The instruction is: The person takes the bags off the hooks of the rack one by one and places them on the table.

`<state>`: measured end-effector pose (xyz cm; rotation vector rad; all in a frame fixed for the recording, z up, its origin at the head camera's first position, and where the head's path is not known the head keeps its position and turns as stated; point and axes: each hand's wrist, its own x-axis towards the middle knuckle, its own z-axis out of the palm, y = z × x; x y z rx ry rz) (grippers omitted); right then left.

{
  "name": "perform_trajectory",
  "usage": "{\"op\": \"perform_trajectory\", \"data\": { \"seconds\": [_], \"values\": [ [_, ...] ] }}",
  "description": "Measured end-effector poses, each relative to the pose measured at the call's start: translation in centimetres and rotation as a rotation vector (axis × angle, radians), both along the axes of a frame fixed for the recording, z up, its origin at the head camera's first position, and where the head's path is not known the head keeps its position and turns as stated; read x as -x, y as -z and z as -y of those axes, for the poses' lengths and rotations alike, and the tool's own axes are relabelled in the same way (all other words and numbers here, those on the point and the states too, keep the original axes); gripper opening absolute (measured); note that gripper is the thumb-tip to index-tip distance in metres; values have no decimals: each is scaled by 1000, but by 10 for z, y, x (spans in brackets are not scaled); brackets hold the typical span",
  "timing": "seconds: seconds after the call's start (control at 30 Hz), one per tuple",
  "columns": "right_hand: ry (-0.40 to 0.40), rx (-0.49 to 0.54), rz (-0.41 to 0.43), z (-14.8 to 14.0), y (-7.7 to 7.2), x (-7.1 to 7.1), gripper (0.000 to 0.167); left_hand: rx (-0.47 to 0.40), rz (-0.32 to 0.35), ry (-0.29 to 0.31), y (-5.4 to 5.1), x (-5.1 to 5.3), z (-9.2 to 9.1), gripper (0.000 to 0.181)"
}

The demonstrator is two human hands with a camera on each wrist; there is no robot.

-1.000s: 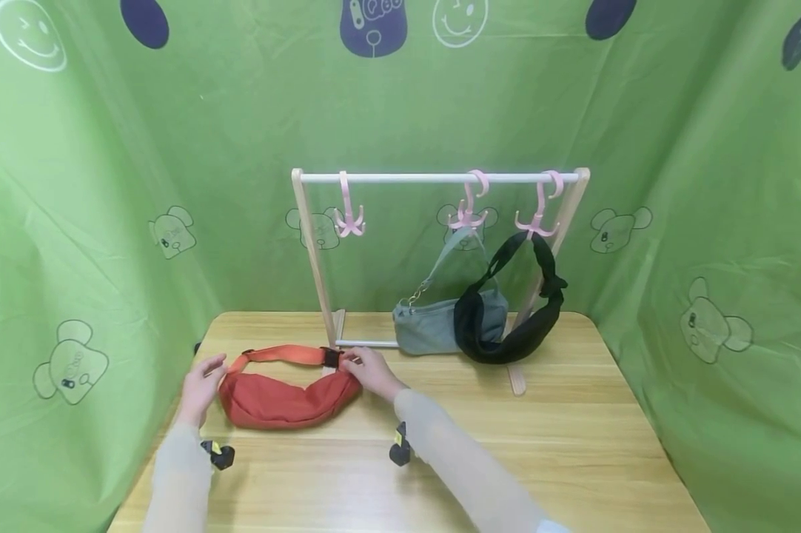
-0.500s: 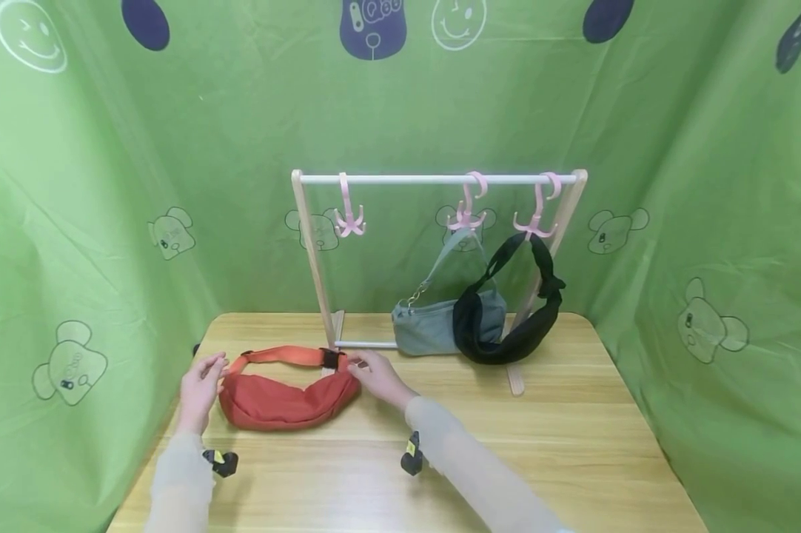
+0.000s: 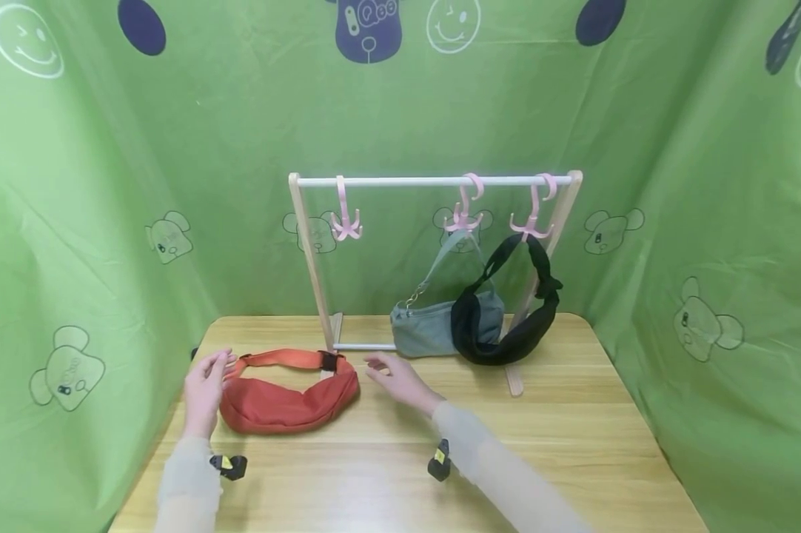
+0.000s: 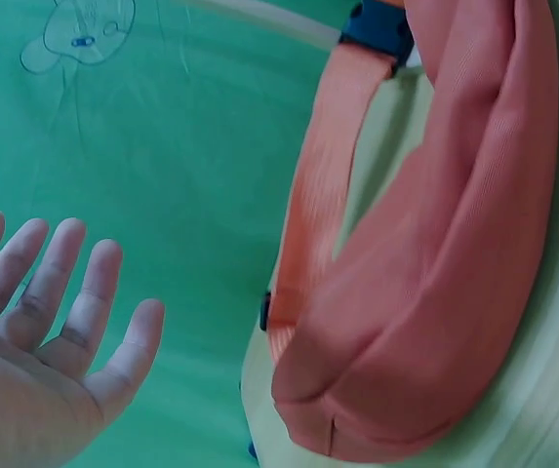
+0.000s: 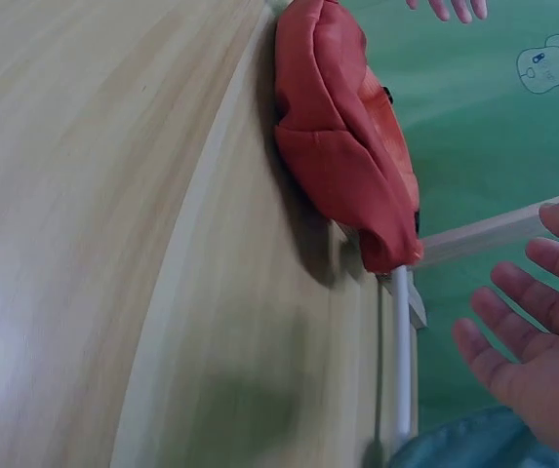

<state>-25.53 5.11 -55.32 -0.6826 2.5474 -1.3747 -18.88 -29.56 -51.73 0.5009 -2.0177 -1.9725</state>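
A red waist bag with an orange strap and a dark buckle lies on the left part of the table. By its left end is my left hand; in the left wrist view the fingers are spread, with nothing held and a gap to the bag. My right hand hovers off the bag's right end, apart from it. In the right wrist view its fingers are loosely extended and hold nothing.
Behind stands a rack with a white bar and wooden posts. Pink hooks hang from it. A grey-blue handbag and a black knotted bag hang on the two right-hand hooks. A green curtain encloses the wooden table.
My right hand has let go of the bag's right end and moved away to the right. The left hand has shifted slightly right. The bag has stayed in place.
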Motion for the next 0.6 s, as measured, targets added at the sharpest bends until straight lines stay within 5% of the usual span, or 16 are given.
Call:
{"op": "perform_trajectory", "data": {
  "seconds": [0.6],
  "values": [
    [47, -16, -41, -55, -23, -14, 36, 76, 6, 70, -16, 1, -38, 42]
  ]
}}
